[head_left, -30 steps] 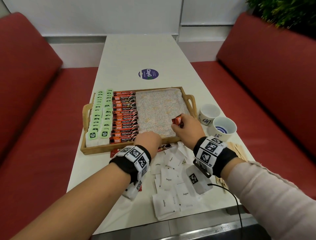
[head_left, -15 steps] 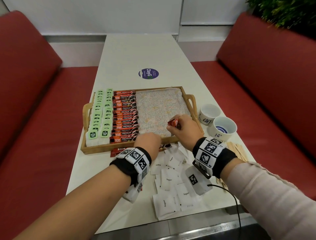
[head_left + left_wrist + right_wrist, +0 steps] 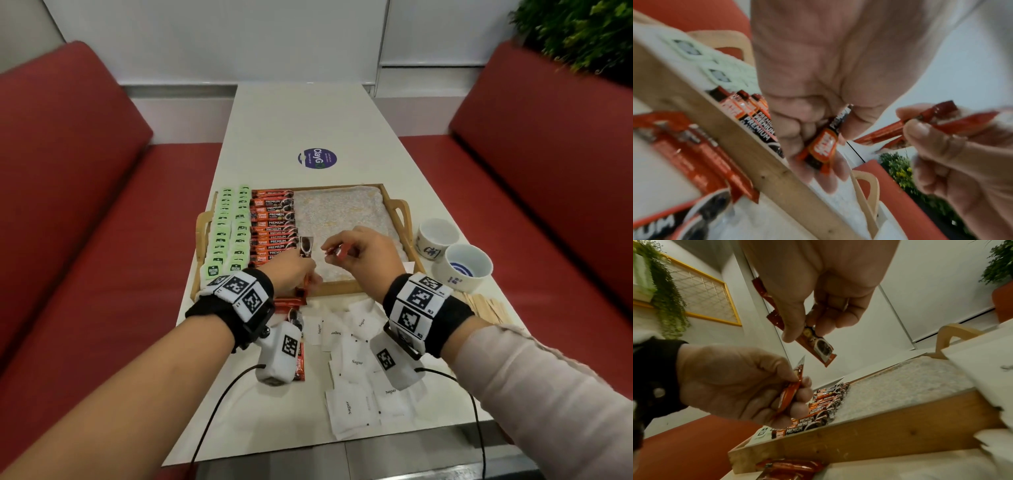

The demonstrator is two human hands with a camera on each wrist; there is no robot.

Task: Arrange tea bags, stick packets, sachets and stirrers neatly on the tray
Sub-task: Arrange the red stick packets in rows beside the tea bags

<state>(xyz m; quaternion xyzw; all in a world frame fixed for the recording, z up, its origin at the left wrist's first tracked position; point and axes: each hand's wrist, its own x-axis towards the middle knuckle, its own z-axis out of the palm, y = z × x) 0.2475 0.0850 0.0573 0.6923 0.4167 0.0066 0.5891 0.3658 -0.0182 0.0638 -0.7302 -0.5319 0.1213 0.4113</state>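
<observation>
The wooden tray (image 3: 329,291) holds two columns of green tea bags (image 3: 227,233) and a row of red-black stick packets (image 3: 272,226); its right part shows bare speckled lining. My left hand (image 3: 303,270) hovers over the tray's near edge and grips one stick packet (image 3: 824,146) upright. My right hand (image 3: 339,250) is just to its right above the lining and pinches red stick packets (image 3: 813,340) between thumb and fingers. Loose stick packets (image 3: 291,305), white sugar sachets (image 3: 356,359) and wooden stirrers (image 3: 486,305) lie on the table in front of the tray.
Two white cups (image 3: 438,240) (image 3: 467,270) stand right of the tray. A round sticker (image 3: 317,159) marks the table beyond it. Red bench seats flank the narrow white table, and a plant sits at the far right.
My left hand has risen from the table edge with a stick packet in it. My right hand has moved left over the tray, towards the left hand.
</observation>
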